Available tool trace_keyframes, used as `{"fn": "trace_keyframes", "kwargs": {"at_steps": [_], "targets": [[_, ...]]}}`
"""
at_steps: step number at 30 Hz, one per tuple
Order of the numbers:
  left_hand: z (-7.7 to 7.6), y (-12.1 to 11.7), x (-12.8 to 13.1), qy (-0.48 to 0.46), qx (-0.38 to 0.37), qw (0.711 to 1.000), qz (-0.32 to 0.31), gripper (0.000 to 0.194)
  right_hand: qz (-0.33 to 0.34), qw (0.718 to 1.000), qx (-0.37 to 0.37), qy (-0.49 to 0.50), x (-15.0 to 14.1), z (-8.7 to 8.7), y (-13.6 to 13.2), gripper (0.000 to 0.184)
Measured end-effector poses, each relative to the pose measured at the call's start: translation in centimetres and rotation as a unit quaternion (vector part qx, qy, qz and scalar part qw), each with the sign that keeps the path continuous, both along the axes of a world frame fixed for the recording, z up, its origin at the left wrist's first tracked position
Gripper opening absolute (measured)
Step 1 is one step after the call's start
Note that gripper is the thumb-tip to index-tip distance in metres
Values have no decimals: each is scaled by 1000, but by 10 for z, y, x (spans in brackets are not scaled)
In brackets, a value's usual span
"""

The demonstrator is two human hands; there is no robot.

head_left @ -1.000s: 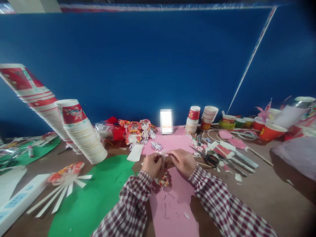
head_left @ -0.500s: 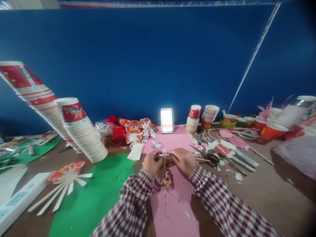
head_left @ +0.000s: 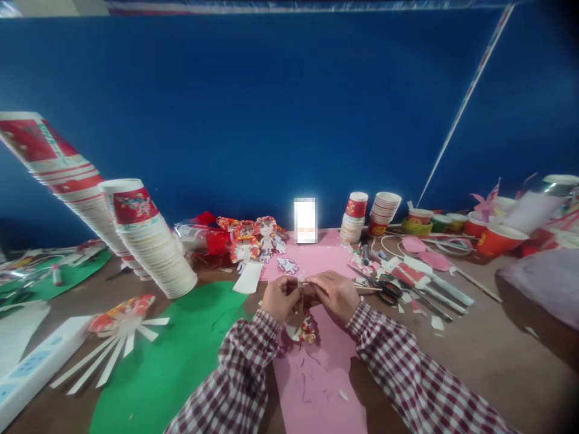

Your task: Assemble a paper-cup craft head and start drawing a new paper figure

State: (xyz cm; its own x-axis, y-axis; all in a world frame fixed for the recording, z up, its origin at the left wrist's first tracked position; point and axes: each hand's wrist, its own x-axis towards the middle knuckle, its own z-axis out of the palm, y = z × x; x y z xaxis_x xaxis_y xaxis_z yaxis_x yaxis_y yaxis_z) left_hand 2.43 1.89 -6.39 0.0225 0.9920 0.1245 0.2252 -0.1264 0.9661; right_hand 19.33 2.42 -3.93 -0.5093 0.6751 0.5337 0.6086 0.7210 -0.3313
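Note:
Close together above the pink paper [head_left: 316,380], both my hands work at a narrow pale paper strip. My left hand [head_left: 281,298] is closed, thumb and fingers pinching the strip. My right hand [head_left: 335,295] is closed with its fingertips at the strip's upper end. A thin wooden stick [head_left: 367,288] shows past its outer side and appears to run through the grip, though the fingers hide most of it. Below the hands hangs or rests a cut paper cup [head_left: 307,330] with a red and orange pattern, partly covered by my left hand.
Scissors [head_left: 389,292] lie right of my hands among paper scraps. Stacked paper cups [head_left: 154,247] lean at the left, beside a cup cut into strips [head_left: 126,328] and green paper [head_left: 176,355]. Decorated paper figures [head_left: 248,241] stand behind. A power strip [head_left: 40,361] lies far left.
My hands stay in place with small finger movements. The pale strip between them shows shorter now, and the patterned cup piece has shifted slightly.

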Motion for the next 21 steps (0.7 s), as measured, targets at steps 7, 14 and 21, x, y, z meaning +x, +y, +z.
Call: {"fn": "trace_keyframes", "kwargs": {"at_steps": [7,14,21], "targets": [[-1,0,2,-34,2,999,-15,20,9,1000,1,-2,0,0,0,21],[5,-2,2,-24,-5,1000,-3,22,9,1000,6,-8,1,0,0,23],[2,-1,3,-72,-34,997,0,30,9,1000,8,-12,0,1,0,23]]}}
